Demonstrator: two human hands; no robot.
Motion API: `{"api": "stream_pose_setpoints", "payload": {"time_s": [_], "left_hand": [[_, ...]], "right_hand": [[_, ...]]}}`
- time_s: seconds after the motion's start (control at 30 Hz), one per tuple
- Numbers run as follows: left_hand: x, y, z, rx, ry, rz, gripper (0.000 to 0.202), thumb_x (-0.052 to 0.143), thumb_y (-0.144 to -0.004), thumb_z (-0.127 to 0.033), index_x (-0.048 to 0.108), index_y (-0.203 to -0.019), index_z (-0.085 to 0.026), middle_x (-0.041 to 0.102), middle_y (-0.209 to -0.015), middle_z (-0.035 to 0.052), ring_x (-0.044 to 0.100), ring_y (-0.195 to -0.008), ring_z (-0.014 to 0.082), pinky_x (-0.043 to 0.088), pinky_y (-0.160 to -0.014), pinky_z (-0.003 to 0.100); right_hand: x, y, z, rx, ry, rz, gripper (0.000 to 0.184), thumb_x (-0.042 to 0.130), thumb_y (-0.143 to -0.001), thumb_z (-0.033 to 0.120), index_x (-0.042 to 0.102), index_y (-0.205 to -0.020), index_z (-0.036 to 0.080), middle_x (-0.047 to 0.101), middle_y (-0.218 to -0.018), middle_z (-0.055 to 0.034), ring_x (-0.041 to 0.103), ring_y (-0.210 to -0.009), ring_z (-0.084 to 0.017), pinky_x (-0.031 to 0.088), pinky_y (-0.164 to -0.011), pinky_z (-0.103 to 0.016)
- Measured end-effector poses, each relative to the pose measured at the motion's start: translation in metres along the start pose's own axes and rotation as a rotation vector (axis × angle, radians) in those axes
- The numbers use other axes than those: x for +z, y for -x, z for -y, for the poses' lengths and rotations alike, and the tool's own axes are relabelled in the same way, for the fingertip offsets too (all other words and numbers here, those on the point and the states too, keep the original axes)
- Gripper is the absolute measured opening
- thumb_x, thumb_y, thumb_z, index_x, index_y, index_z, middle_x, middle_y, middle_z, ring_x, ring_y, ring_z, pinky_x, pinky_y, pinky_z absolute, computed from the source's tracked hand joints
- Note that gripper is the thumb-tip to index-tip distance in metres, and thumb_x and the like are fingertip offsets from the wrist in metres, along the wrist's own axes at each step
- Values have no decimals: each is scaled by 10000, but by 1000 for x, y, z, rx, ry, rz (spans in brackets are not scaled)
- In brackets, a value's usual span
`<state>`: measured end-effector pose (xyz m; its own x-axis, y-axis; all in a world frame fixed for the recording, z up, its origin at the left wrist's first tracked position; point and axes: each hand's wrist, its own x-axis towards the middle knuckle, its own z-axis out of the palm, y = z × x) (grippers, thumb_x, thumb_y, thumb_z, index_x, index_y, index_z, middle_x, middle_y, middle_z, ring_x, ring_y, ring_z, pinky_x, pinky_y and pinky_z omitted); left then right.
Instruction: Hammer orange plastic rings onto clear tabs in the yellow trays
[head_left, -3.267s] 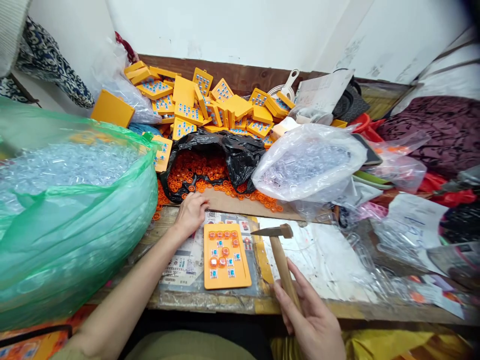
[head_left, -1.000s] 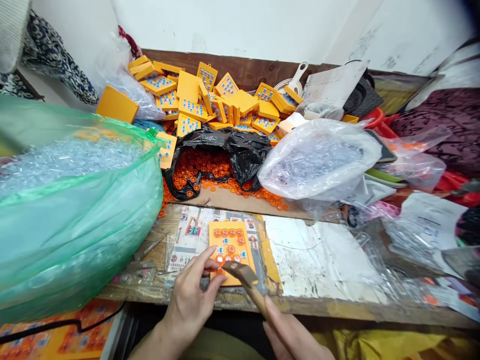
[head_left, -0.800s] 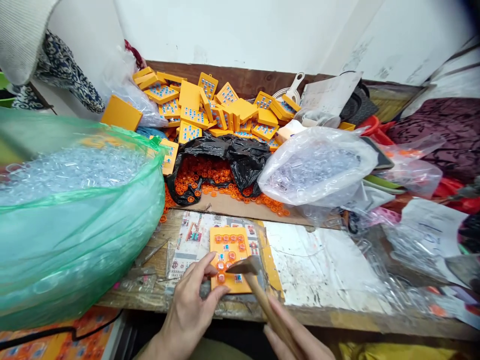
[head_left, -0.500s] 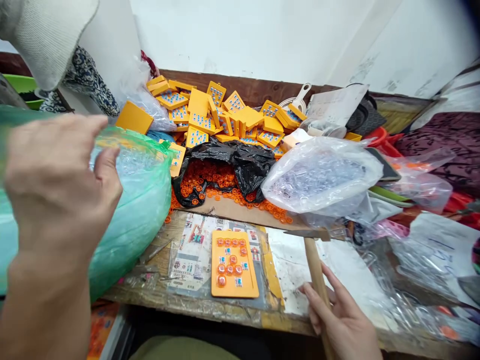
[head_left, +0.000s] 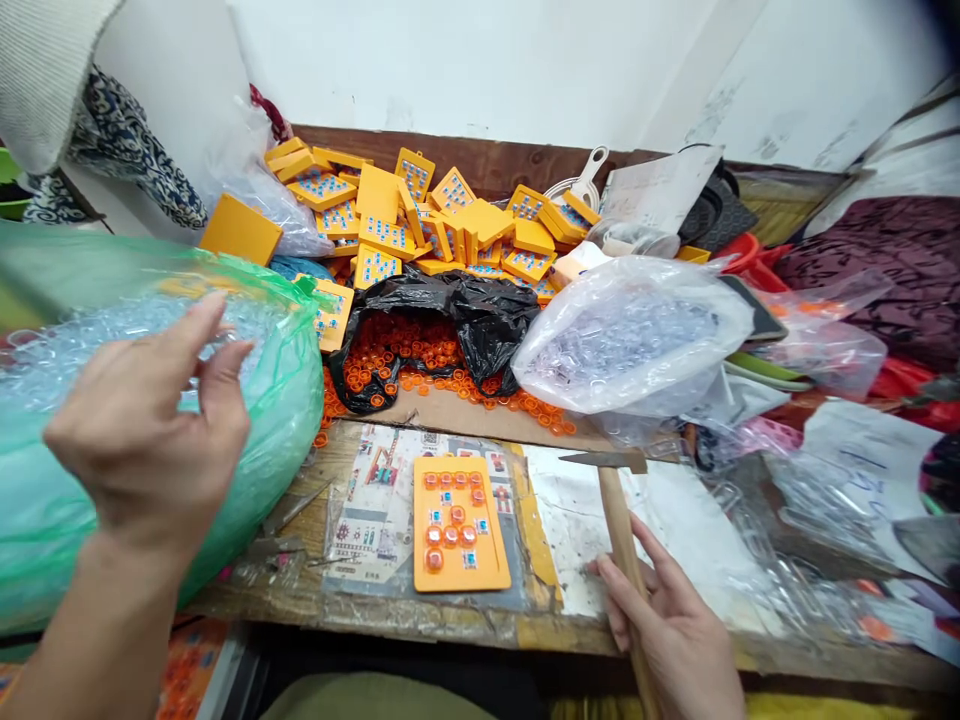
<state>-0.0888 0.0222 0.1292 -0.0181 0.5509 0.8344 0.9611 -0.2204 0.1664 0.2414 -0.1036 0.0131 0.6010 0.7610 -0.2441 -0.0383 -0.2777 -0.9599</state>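
My left hand is in front of a green plastic bag full of small clear plastic pieces. Its fingers are curled, thumb and forefinger close together; whatever they may hold is too small to make out. A hammer with a wooden handle is gripped in my right hand, its metal head up over white paper. Between my hands lies a flat orange-yellow plastic board with several round orange caps on it and a few blue-and-white spots uncovered.
Behind, a black bag spills orange rings. Many yellow boards are heaped against the wall. A white bag of clear pieces stands right of the black one. Loose clear parts and red items crowd the right side.
My left hand has moved down and slightly right over the green bag. My right hand keeps the hammer in nearly the same place. The view has shifted slightly.
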Motion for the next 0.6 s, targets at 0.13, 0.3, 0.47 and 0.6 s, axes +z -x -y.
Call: {"api": "stream_pose_setpoints", "payload": {"time_s": [0.13,0.3,0.47,0.6], "left_hand": [[16,47,-52,207,694,231,171,611,-840,-92,696,-970,-163,743,-913,28,698,-841,118,561,-818,219],[55,115,-46,220,817,416,168,540,-872,-84,698,-892,-135,733,-866,91,704,-789,150,590,-748,236],[50,138,-15,218,680,631,200,585,-864,-174,715,-1016,-163,708,-1004,125,656,-979,231,565,-861,373],[40,140,-21,79,640,701,247,507,-887,-152,730,-988,-186,692,-961,113,647,-920,215,562,-809,351]], "right_hand": [[5,5,-3,-27,60,-9,872,771,-640,541,474,-1395,222,660,-696,16,404,-415,-63,380,-369,-179],[13,17,-7,-71,103,17,761,751,-669,518,547,-1344,230,719,-849,-19,452,-400,-75,408,-345,-201],[15,20,-18,-137,166,17,627,708,-715,531,637,-1253,217,737,-1030,-44,708,-752,-218,576,-506,-229],[17,24,-23,-263,209,73,485,707,-743,474,695,-1171,246,698,-1176,-25,653,-1079,-278,555,-888,-319]]}}
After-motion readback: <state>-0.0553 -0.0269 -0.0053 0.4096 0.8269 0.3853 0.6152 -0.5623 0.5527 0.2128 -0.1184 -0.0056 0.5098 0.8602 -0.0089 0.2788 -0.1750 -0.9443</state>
